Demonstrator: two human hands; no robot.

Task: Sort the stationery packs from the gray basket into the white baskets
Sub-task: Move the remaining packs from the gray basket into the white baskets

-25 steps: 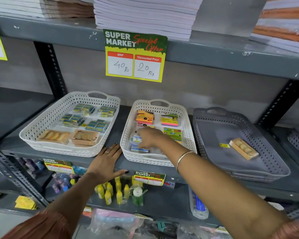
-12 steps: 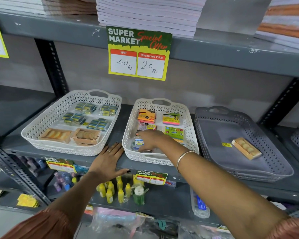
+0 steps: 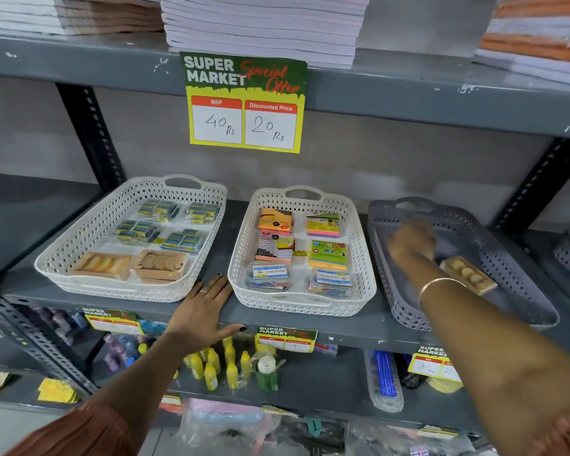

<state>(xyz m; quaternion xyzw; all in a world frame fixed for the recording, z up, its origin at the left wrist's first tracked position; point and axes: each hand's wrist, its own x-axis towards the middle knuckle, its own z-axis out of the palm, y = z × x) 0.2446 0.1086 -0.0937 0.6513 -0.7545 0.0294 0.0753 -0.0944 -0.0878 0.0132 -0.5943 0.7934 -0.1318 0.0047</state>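
Overhead, stacked notebooks (image 3: 260, 24) are carried on the upper shelf, and a price sign (image 3: 246, 102) reading 40 Rs and 20 Rs is hung from its edge. Glue bottles (image 3: 218, 365) are seen on the shelf below. On the middle shelf (image 3: 369, 327), three baskets are set side by side. Eraser packs (image 3: 165, 225) and wooden packs (image 3: 130, 265) are held in the left white basket (image 3: 79, 238); sticky-note packs (image 3: 301, 236) and clip boxes (image 3: 298, 280) fill the middle white basket (image 3: 362, 258). One wooden pack (image 3: 468, 274) is left in the gray basket (image 3: 514, 278), partly hidden by the right forearm. The right hand (image 3: 410, 241) is blurred above that basket, just beside the pack; its fingers cannot be judged. The left hand (image 3: 204, 312) is laid flat on the shelf between the white baskets, fingers spread and holding nothing.
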